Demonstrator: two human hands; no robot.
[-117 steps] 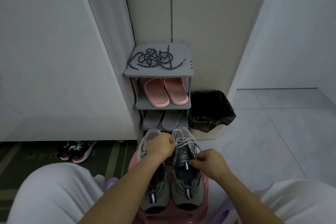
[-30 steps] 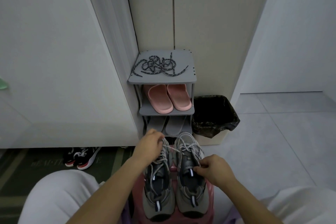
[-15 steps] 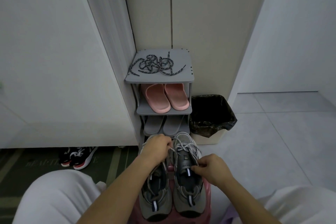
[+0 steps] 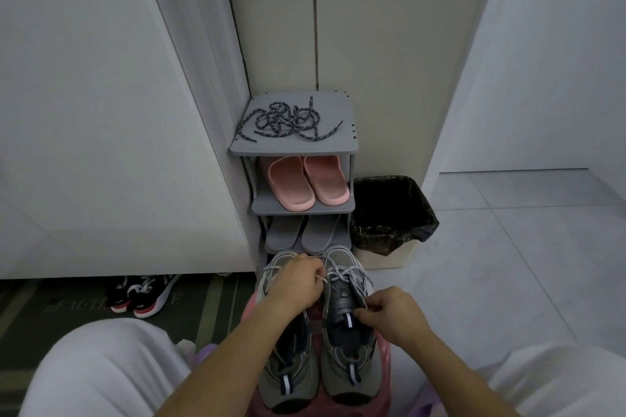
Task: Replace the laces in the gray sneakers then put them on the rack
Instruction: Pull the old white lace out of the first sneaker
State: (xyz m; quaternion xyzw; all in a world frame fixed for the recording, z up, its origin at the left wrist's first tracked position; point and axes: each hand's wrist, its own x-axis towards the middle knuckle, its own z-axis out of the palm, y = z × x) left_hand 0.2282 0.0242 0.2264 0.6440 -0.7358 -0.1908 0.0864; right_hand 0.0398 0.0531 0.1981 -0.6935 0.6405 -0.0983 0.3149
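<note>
Two gray sneakers (image 4: 352, 369): we see them side by side on a pink stool (image 4: 385, 366), toes toward the rack, heels toward us; mesh-and-suede-look uppers, dark lining, striped heel tabs.
Pale lace (image 4: 342, 272): flat woven cord, bunched in loose loops over the far sneaker's eyelets.
Left hand (image 4: 298, 281): fingers curled tight round a strand of the pale lace, just above the two tongues.
Right hand (image 4: 393, 315): thumb and forefinger pinched on the tongue edge of the right-side sneaker (image 4: 345, 308), other fingers folded in.
Rack (image 4: 338, 108): gray, flat rounded shelves, in the wall corner.
Dark laces (image 4: 288, 120): round speckled cord, tangled heap on the top shelf.
Lower shelves: smooth pink slippers (image 4: 305, 183), gray slippers (image 4: 305, 234) beneath.
Bin (image 4: 389, 213): square, crinkled black liner, just right of the rack.
Delta vs a second ago: we read the left hand as lower and nearer the right-side sneaker; right-hand pinch unchanged; dark laces unmoved.
</note>
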